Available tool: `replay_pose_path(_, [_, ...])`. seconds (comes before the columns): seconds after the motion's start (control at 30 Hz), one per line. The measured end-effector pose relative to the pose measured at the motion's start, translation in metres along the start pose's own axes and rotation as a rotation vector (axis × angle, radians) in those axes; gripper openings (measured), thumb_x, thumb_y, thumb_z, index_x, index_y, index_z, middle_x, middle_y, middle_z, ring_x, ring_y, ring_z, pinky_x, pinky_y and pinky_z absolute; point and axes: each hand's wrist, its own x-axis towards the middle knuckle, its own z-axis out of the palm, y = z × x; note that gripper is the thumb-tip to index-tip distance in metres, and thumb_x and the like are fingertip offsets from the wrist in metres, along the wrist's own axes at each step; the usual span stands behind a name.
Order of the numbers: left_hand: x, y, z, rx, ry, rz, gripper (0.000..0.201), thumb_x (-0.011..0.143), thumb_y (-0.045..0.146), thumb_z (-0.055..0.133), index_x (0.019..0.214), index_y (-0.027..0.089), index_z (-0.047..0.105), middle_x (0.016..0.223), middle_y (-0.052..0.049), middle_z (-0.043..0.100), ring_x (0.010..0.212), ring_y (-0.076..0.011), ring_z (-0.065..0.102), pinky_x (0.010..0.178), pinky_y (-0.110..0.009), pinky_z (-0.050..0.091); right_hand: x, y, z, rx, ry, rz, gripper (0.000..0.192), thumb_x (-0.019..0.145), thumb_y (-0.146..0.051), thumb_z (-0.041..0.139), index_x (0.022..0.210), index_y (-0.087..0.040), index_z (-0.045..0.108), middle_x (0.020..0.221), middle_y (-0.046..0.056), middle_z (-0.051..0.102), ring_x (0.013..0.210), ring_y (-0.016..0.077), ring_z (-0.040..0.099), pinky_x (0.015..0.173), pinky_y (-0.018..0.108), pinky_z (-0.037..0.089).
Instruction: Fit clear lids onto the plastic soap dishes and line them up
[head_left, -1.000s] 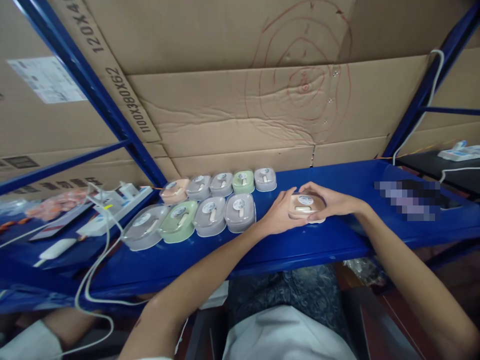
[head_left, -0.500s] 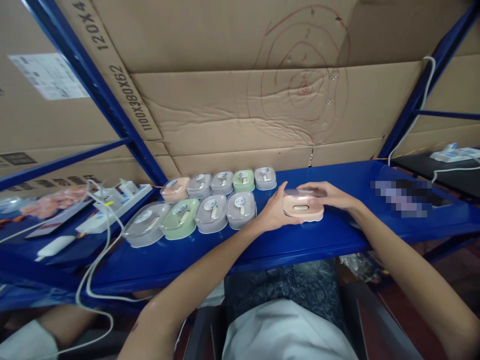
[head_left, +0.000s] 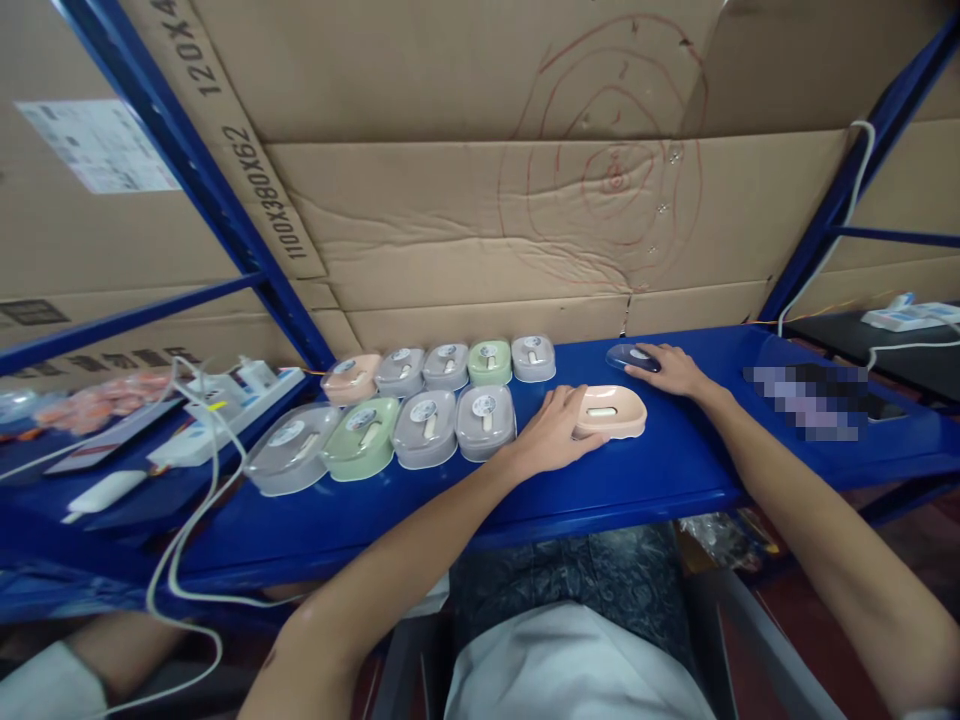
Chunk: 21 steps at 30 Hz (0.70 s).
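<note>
Closed boxes point(head_left: 420, 415) in two rows at left. Left hand point(head_left: 551, 435) grasping pink base point(head_left: 609, 411), now lidless, on blue worktop point(head_left: 675, 470). Clear lid point(head_left: 632, 357), lifted off, pressed flat under right hand point(head_left: 671, 368) far right.

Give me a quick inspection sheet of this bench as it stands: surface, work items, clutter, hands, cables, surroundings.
Surface: blue metal shelf, used as a bench.
Work items: pink case base, open, lid off; clear lid lying apart on the shelf behind it.
Clutter: nine closed cases in two rows to the left, grey, green and pink; a blurred patch at right cannot be identified.
Hands: left hand grips the pink case base at its left end; right hand rests on the clear lid.
Cables: white cable loops over the front edge from a white power strip; another white cable runs down the right upright.
Surroundings: cardboard boxes behind, blue rack posts.
</note>
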Motion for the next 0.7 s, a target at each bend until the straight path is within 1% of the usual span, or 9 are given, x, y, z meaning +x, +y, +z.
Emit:
replay_pose_path(0.13, [0.000, -0.004, 0.003, 0.029, -0.002, 0.001, 0.089, 0.096, 0.059, 0.070, 0.166, 0.019, 0.035, 0.158, -0.020, 0.047, 0.153, -0.0414, 0.039, 0.128, -0.059, 0.037, -0.002, 0.004, 0.010, -0.056, -0.047, 0.031, 0.085, 0.093, -0.077, 0.059, 0.164, -0.030, 0.053, 0.167, 0.017, 0.054, 0.152, 0.0512, 0.047, 0.119, 0.074, 0.038])
replay_pose_path(0.2, [0.000, -0.004, 0.003, 0.027, -0.003, -0.016, 0.090, 0.094, 0.059, 0.071, 0.166, 0.020, 0.034, 0.156, -0.020, 0.048, 0.152, -0.0421, 0.040, 0.127, -0.061, 0.038, -0.004, 0.003, 0.008, -0.026, -0.048, 0.017, 0.083, 0.095, -0.073, 0.058, 0.165, -0.031, 0.050, 0.171, 0.016, 0.048, 0.158, 0.0498, 0.040, 0.123, 0.074, 0.033])
replay_pose_path(0.27, [0.000, -0.003, 0.003, 0.026, -0.012, -0.043, 0.092, 0.093, 0.060, 0.071, 0.167, 0.019, 0.033, 0.154, -0.020, 0.049, 0.149, -0.0430, 0.043, 0.125, -0.061, 0.039, -0.007, -0.002, 0.002, 0.019, 0.006, -0.010, 0.081, 0.096, -0.070, 0.058, 0.165, -0.029, 0.050, 0.171, 0.016, 0.048, 0.161, 0.0466, 0.036, 0.127, 0.072, 0.030])
replay_pose_path(0.37, [0.000, -0.002, 0.002, 0.029, -0.022, -0.099, 0.097, 0.092, 0.062, 0.071, 0.168, 0.017, 0.030, 0.152, -0.021, 0.049, 0.147, -0.0451, 0.044, 0.123, -0.062, 0.040, -0.018, -0.023, -0.012, 0.178, 0.147, -0.111, 0.074, 0.099, -0.069, 0.058, 0.160, -0.026, 0.057, 0.164, 0.016, 0.057, 0.156, 0.0415, 0.046, 0.129, 0.065, 0.033])
replay_pose_path(0.43, [0.000, -0.002, 0.002, 0.023, -0.016, -0.120, 0.100, 0.091, 0.062, 0.072, 0.169, 0.016, 0.028, 0.153, -0.023, 0.048, 0.147, -0.0467, 0.044, 0.123, -0.063, 0.039, -0.032, -0.046, -0.020, 0.372, 0.183, -0.195, 0.068, 0.099, -0.070, 0.060, 0.154, -0.031, 0.063, 0.153, 0.012, 0.067, 0.143, 0.0365, 0.061, 0.124, 0.058, 0.044])
replay_pose_path(0.5, [0.001, -0.002, 0.003, 0.008, -0.003, -0.110, 0.100, 0.091, 0.061, 0.072, 0.168, 0.016, 0.027, 0.154, -0.023, 0.048, 0.148, -0.0473, 0.044, 0.122, -0.064, 0.038, -0.050, -0.071, -0.023, 0.567, 0.075, -0.322, 0.067, 0.098, -0.070, 0.064, 0.153, -0.033, 0.063, 0.151, 0.009, 0.069, 0.136, 0.0347, 0.067, 0.119, 0.055, 0.051])
replay_pose_path(0.53, [0.001, -0.003, 0.003, -0.004, 0.004, -0.100, 0.100, 0.090, 0.061, 0.073, 0.168, 0.017, 0.028, 0.154, -0.023, 0.049, 0.148, -0.0472, 0.044, 0.122, -0.065, 0.038, -0.058, -0.083, -0.023, 0.589, 0.020, -0.391, 0.067, 0.097, -0.069, 0.067, 0.153, -0.034, 0.063, 0.154, 0.009, 0.067, 0.138, 0.0350, 0.065, 0.120, 0.055, 0.050])
replay_pose_path(0.6, [0.002, -0.003, 0.003, -0.026, 0.009, -0.090, 0.100, 0.089, 0.061, 0.075, 0.167, 0.018, 0.029, 0.153, -0.023, 0.050, 0.147, -0.0472, 0.045, 0.121, -0.065, 0.039, -0.072, -0.100, -0.020, 0.536, -0.061, -0.519, 0.073, 0.088, -0.068, 0.079, 0.152, -0.034, 0.065, 0.153, 0.010, 0.067, 0.141, 0.0369, 0.062, 0.123, 0.057, 0.046])
replay_pose_path(0.7, [0.002, -0.003, 0.002, -0.041, -0.007, -0.112, 0.106, 0.086, 0.062, 0.076, 0.167, 0.013, 0.029, 0.156, -0.026, 0.049, 0.149, -0.0485, 0.043, 0.121, -0.064, 0.039, -0.080, -0.108, -0.014, 0.442, -0.068, -0.562, 0.077, 0.080, -0.067, 0.088, 0.147, -0.033, 0.070, 0.151, 0.013, 0.066, 0.146, 0.0409, 0.057, 0.123, 0.062, 0.045])
